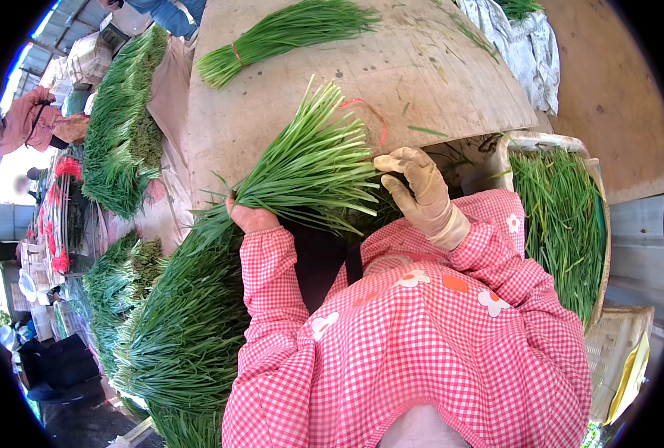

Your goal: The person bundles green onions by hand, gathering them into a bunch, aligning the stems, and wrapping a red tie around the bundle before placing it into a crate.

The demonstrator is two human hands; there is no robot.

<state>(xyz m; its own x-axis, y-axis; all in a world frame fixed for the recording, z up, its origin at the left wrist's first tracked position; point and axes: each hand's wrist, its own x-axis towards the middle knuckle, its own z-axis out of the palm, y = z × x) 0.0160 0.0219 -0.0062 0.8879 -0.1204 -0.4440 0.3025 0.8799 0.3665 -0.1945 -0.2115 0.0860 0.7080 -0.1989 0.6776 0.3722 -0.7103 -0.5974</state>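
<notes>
My left hand (249, 215) grips a fanned bunch of long green leafy stalks (306, 153), their pale cut ends angled up and right over the board. My right hand (418, 195), in a cream glove, is beside those ends, fingers curled but apart; whether a fingertip touches them I cannot tell. A red loop of tie (377, 119) lies on the wooden board (451, 82) behind the bunch. A tied bundle (287, 41) lies at the board's far side. A large heap of loose greens (175, 328) sits below and left of my left hand.
Stacked greens (123, 119) line the left side, with red ties (64, 209) hanging beyond. A crate of greens (554, 224) stands at right, a pale basket (619, 351) below it, white sacking (518, 52) at top right. Other people (41, 123) appear at the upper left.
</notes>
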